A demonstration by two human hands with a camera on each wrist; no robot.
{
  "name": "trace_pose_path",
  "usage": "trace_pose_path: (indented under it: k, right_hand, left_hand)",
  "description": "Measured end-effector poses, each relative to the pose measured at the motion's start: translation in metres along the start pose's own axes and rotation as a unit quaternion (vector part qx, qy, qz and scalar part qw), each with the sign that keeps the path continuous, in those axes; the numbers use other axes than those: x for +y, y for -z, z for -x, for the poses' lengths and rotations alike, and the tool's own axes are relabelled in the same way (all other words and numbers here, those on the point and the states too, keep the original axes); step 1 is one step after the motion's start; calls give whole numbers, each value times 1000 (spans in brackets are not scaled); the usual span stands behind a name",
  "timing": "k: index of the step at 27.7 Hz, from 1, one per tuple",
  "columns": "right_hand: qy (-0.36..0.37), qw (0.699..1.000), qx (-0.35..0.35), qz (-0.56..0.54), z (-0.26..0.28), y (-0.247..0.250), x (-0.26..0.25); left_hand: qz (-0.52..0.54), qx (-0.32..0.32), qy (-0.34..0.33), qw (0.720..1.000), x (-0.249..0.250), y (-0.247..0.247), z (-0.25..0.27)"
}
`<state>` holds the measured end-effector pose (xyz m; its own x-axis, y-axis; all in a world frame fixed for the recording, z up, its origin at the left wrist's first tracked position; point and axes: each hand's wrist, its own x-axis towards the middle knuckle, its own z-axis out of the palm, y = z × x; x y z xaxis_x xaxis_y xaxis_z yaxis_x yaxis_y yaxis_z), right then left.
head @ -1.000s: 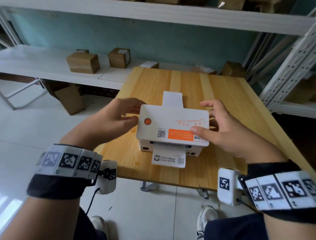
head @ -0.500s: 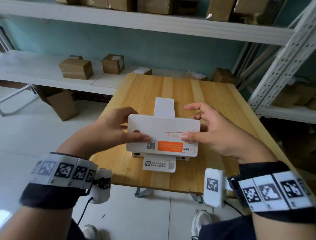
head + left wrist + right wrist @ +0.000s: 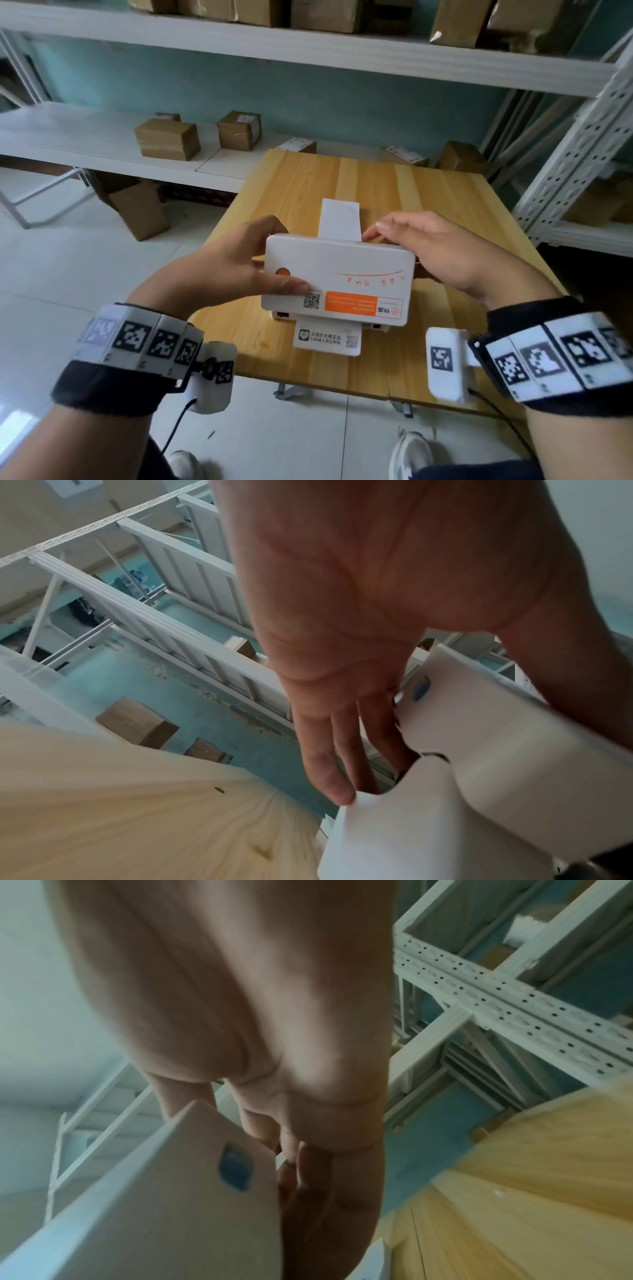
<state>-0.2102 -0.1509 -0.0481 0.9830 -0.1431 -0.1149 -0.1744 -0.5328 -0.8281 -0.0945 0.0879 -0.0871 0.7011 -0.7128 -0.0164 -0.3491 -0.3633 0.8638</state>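
Leftmost, brown cardboard boxes (image 3: 166, 138) sit on a white shelf (image 3: 68, 137), well apart from the work. The left hand (image 3: 219, 274) grips the left end of the hinged white lid (image 3: 359, 274). Its thumb lies on top just beside a round orange button (image 3: 283, 272). The left wrist view shows its fingers (image 3: 329, 772) reaching down into the gap between lid and base (image 3: 394, 831), next to a blue side latch (image 3: 421, 688).

The white plastic label printer (image 3: 342, 253) stands toward the near edge of the pale wooden counter (image 3: 445, 205). Its lid is raised off the base on the near side and tilted. A printed white label (image 3: 327, 337) sticks out of the front slot onto the counter, and a white paper strip (image 3: 340, 219) feeds in from the far side.

The right hand (image 3: 455, 253) holds the lid's right end, with fingers curled over the far right corner. In the right wrist view they tuck in beside a second blue latch (image 3: 234, 1171); its thumb is hidden. A white perforated steel rack (image 3: 582, 137) rises far right.

The step in hand looks like opening the printer, with the lid partly up. Next, both hands should swing it further back evenly. Nothing pins the base, so it may lift or slide and tug the paper strip.
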Motion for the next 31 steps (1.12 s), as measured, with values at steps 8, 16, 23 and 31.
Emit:
trace_pose_path:
  k: [8,16,23,31]
  right_hand:
    - [-29,992,116,-46,14,-24,16]
    - [27,994,86,-67,14,-32,16]
    - [-9,995,64,-71,7,-29,18]
    - [-40,981,68,-175,2,-33,16]
  left_hand:
    - [26,2,-5,1000,-2,-2,-2]
    - [37,-2,-2,999,-5,-2,0]
    - [37,-9,10,999,-1,-5,0]
    - [37,-9,24,999,1,-9,0]
